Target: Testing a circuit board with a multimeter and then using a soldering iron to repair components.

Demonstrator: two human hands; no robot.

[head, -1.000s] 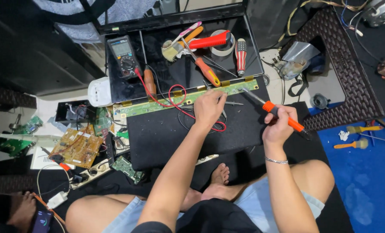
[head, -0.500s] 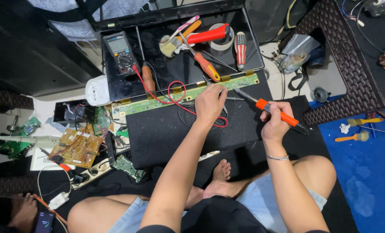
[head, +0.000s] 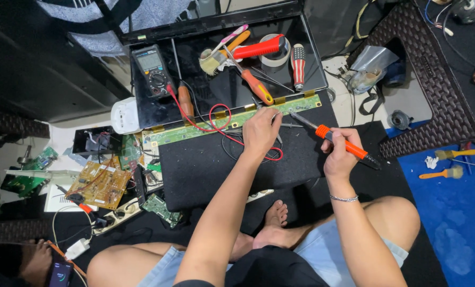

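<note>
My right hand [head: 339, 154] grips an orange-handled soldering iron [head: 333, 137], its tip pointing up-left at a long green circuit strip [head: 205, 123] that lies across the top of a black mat [head: 216, 165]. My left hand [head: 261, 132] rests on the strip's right half, fingers pinched on something thin that I cannot make out. Red and black wires [head: 221, 125] loop from a dark multimeter [head: 151, 69] to the strip under my left hand.
Behind the strip, a black panel [head: 205, 90] carries screwdrivers [head: 298, 65], red-handled pliers [head: 256, 50] and tape rolls [head: 277, 50]. Loose circuit boards [head: 100, 183] lie at the left. A blue mat [head: 450, 212] with brushes is at the right. My crossed legs are below.
The soldering iron's tip has moved left and down toward the strip, nearer my left hand. My left hand has stayed on the strip.
</note>
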